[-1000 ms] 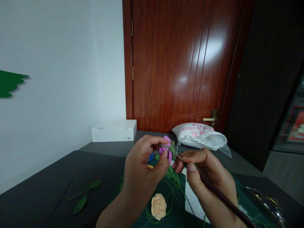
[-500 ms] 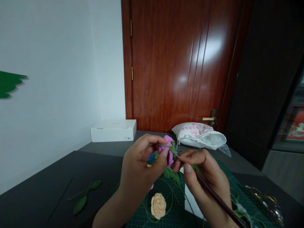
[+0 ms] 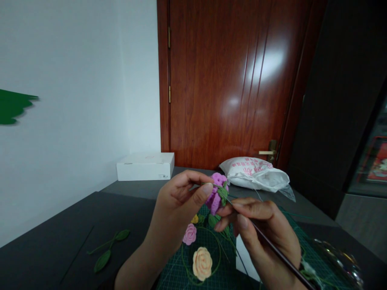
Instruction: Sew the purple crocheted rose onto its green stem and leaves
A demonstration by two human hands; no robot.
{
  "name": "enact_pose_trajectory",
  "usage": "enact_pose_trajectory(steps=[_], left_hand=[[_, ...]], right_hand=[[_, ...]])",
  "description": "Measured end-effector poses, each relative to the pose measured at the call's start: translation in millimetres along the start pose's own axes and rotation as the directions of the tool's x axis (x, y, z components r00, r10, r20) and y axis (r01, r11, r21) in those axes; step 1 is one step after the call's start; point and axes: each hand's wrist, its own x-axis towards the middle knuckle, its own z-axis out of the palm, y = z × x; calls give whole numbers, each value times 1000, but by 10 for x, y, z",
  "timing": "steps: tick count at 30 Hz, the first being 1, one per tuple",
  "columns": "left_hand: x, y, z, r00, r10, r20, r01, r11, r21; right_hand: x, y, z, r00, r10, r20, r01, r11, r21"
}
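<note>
My left hand (image 3: 178, 207) is raised over the table, its thumb and fingers pinched on a purple crocheted flower (image 3: 217, 191) with small green leaves at its base. My right hand (image 3: 260, 231) is closed round a thin dark crochet hook (image 3: 281, 257), whose metal tip meets the flower's green base. Below the hands a peach crocheted rose (image 3: 202, 263) and a small pink rose (image 3: 189, 234) lie on a green cutting mat (image 3: 178, 274), with green stems and leaves among them.
A white box (image 3: 145, 166) and a white plastic bag (image 3: 255, 174) sit at the table's far edge before a wooden door (image 3: 226, 80). A loose pair of green leaves (image 3: 107, 247) lies on the dark table at left. A clear shiny object (image 3: 338, 257) lies at right.
The left hand has risen slightly and turned the purple flower, uncovering the pink rose on the mat. The right hand has shifted a little lower with the hook still at the flower.
</note>
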Motion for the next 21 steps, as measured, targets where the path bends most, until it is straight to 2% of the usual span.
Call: enact_pose_trajectory(steps=[6, 12, 15, 21], left_hand=[[-3, 3, -2, 1000, 0, 2, 0, 1000, -5], [5, 9, 1, 997, -78, 16, 79, 997, -8], [11, -6, -9, 993, -111, 37, 112, 994, -12], [16, -6, 2, 994, -106, 33, 105, 994, 21]], right_hand=[[-46, 65, 28, 999, -49, 11, 48, 998, 35], [-68, 161, 6, 995, -89, 42, 88, 996, 15], [-57, 171, 2, 996, -71, 51, 68, 996, 50], [-56, 170, 1, 996, -71, 45, 66, 993, 93]])
